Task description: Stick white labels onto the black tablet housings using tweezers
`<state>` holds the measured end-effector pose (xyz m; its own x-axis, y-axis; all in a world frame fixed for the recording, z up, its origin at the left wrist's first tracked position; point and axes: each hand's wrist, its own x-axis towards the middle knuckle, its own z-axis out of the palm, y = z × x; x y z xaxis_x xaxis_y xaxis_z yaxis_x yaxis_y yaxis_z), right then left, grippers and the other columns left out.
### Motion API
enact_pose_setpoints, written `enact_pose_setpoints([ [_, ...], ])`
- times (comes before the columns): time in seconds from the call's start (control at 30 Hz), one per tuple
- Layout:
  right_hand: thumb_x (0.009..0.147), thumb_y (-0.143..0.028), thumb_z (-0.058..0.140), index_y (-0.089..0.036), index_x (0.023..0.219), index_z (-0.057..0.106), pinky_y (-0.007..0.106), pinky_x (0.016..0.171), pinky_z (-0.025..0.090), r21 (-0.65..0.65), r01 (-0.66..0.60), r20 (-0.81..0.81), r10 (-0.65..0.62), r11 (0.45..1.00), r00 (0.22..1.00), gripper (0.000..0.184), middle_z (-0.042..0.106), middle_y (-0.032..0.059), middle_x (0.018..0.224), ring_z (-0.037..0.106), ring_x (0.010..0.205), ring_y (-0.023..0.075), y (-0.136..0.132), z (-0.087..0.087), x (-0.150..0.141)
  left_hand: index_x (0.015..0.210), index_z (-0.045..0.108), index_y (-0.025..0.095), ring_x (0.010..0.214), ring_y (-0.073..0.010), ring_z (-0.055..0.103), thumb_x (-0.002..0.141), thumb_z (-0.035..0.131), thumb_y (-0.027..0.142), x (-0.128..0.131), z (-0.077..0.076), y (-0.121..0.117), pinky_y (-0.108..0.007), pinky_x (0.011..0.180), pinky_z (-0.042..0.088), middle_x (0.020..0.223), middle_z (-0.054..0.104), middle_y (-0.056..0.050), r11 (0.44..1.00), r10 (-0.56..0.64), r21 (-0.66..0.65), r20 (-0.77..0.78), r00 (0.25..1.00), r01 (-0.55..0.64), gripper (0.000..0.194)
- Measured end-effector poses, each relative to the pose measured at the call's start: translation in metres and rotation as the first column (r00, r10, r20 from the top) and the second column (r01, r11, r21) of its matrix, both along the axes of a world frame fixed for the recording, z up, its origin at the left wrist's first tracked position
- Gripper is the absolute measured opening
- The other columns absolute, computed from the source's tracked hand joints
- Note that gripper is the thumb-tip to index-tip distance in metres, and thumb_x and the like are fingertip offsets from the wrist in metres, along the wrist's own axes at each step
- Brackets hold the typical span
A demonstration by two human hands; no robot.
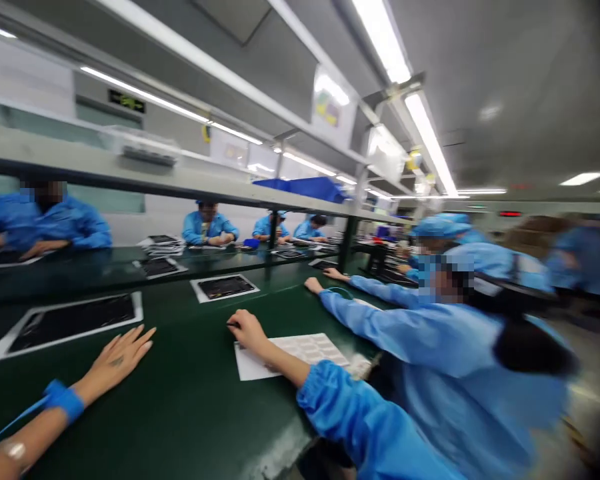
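The left hand [116,361] lay open on the counter [145,413], while the right hand [249,333] curled beside a white sheet [300,353], its grip unclear.

A dark green factory workbench [180,407] carries flat black rectangular panels on white-edged mats [225,287] and a white sheet with rows of pale rectangles [305,350], while a parallel dark green bench [80,273] holds a stack of black panels [164,245].
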<state>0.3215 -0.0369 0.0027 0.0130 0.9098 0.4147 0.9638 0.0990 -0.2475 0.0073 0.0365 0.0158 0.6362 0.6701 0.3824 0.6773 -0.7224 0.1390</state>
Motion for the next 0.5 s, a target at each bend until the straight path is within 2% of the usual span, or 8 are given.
enact_pose_setpoints([
  [0.1, 0.089, -0.009, 0.063, -0.019, 0.097, 0.072, 0.030, 0.086, 0.046, -0.077, -0.114, 0.037, 0.117, 0.990, 0.992, 0.015, 0.068, 0.0068, 0.101, 0.061, 0.103, 0.0211, 0.009, -0.006, -0.010, 0.148, 0.047, 0.026, 0.144, -0.0296, 0.037, 0.103, 0.020, 0.049, -0.009, -0.018, 0.008, -0.047, 0.116, 0.031, 0.153, 0.045, -0.009, 0.986, 0.091, -0.133, -0.057, 0.994, -0.098, 0.058],
  [0.2, 0.089, -0.011, 0.065, -0.021, 0.094, 0.071, 0.028, 0.087, 0.046, -0.144, -0.163, 0.090, 0.176, 0.976, 0.980, 0.013, 0.068, 0.0054, 0.103, 0.060, 0.106, 0.0201, 0.037, 0.000, -0.018, 0.150, 0.043, 0.019, 0.148, -0.0289, 0.030, 0.104, 0.020, 0.045, -0.006, -0.022, 0.013, -0.048, 0.119, 0.024, 0.157, 0.037, -0.012, 0.977, 0.104, -0.179, -0.079, 0.991, -0.117, 0.058],
  [0.3, 0.094, -0.018, 0.061, -0.019, 0.100, 0.070, 0.033, 0.093, 0.047, -0.184, -0.086, 0.148, 0.114, 0.979, 0.982, 0.011, 0.066, 0.0089, 0.112, 0.059, 0.113, 0.0223, 0.087, 0.017, -0.021, 0.152, 0.041, 0.021, 0.149, -0.0291, 0.028, 0.103, 0.025, 0.044, -0.001, -0.026, 0.018, -0.050, 0.120, 0.021, 0.159, 0.035, -0.012, 0.968, 0.113, -0.212, -0.107, 0.988, -0.134, 0.057],
  [0.37, 0.097, -0.027, 0.060, -0.016, 0.111, 0.066, 0.043, 0.095, 0.050, -0.209, 0.001, 0.186, 0.039, 0.978, 0.982, 0.018, 0.064, 0.0092, 0.120, 0.060, 0.113, 0.0240, 0.125, 0.028, -0.021, 0.152, 0.041, 0.022, 0.149, -0.0283, 0.027, 0.103, 0.025, 0.044, 0.000, -0.030, 0.022, -0.050, 0.121, 0.019, 0.159, 0.034, -0.011, 0.964, 0.117, -0.226, -0.110, 0.987, -0.139, 0.056],
  [0.5, 0.097, -0.035, 0.061, -0.017, 0.123, 0.061, 0.046, 0.092, 0.055, -0.277, 0.152, 0.254, -0.080, 0.949, 0.964, 0.031, 0.062, 0.0097, 0.126, 0.063, 0.108, 0.0240, 0.184, 0.032, -0.025, 0.152, 0.040, 0.024, 0.150, -0.0277, 0.026, 0.103, 0.022, 0.045, 0.000, -0.036, 0.025, -0.049, 0.121, 0.019, 0.160, 0.032, -0.010, 0.962, 0.119, -0.236, -0.104, 0.987, -0.140, 0.056],
])
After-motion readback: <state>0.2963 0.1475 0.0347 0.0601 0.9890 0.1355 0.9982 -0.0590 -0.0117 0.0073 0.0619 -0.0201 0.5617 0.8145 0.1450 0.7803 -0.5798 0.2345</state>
